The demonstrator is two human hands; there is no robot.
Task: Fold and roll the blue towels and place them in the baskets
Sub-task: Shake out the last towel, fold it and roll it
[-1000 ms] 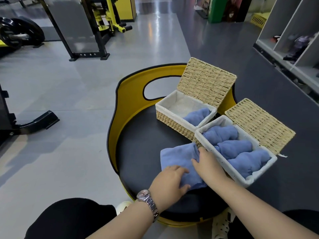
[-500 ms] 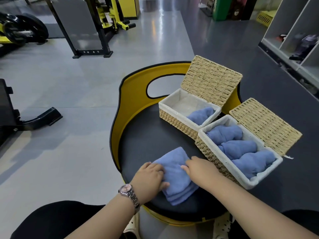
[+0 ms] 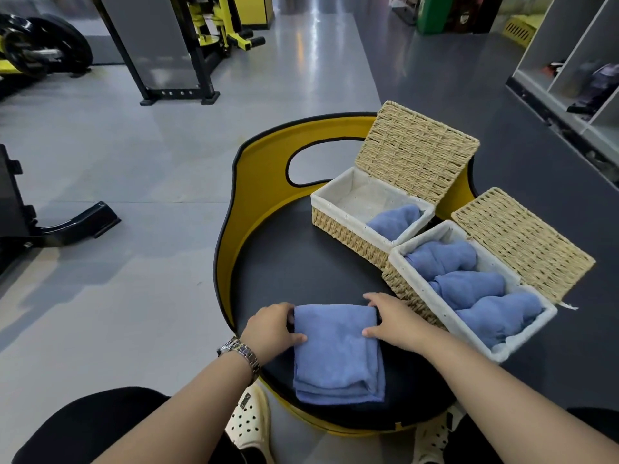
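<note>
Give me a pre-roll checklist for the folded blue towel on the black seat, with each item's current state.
1. Folded blue towel lies flat on the round black seat: ok.
2. Left hand grips the towel's far left corner: ok.
3. Right hand grips the far right corner: ok.
4. Layers aligned at the near edge: not ok, edges stagger.
5. Far wicker basket has room, one rolled towel inside: ok.
6. Near wicker basket has room: not ok, three rolls fill it.

blue towel (image 3: 338,349) folded flat (layered); rolled towels (image 3: 469,286) fill baskets (image 3: 395,244).
</note>
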